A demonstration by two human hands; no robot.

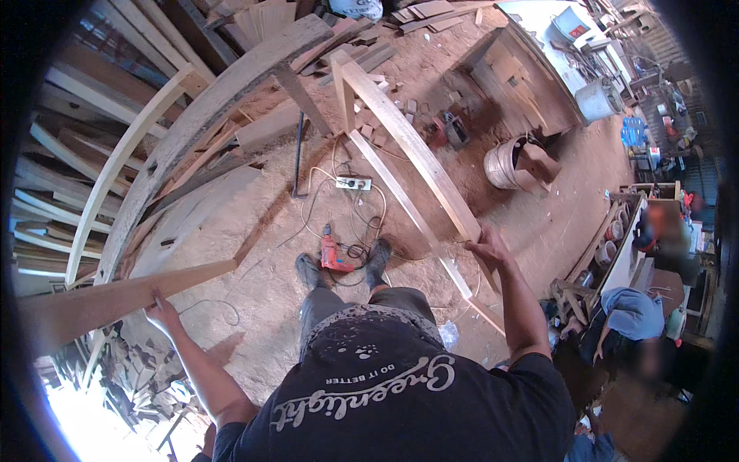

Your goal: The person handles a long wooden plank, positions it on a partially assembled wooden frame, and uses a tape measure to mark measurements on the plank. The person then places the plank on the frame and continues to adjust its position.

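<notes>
I am looking down over my own shoulders and both hands are busy with timber. My left hand [163,312] is wrapping its fingers over the edge of a broad flat plank [115,296], which is running out to the left of that hand, level and well above the sawdust floor [254,208]. My right hand [483,245] is closing around the near end of a long pale wooden frame [408,150], which is slanting away up and ahead of that hand toward the stacked boards [254,23]; a second, thinner rail [404,212] of it is running just below and left of the hand. I am judging both pieces as stiff and dry, not fragile, fairly heavy for their length, and likely to swing or lever against the wrist because so much wood is hanging beyond each grip; rough sawn edges are giving good friction but may splinter. Taking hold nearer the middle of each length would be steadier than at the ends. Between my hands, down by my shoes, a red power drill [332,254] is lying among cables, with a white socket strip [354,183] beyond it. As for containers, a pale round bucket [504,163] is lying tipped over ahead and right of my right hand, with a brown wooden piece resting in its mouth, and a grey pail [599,98] is standing further off; I cannot tell its contents.
</notes>
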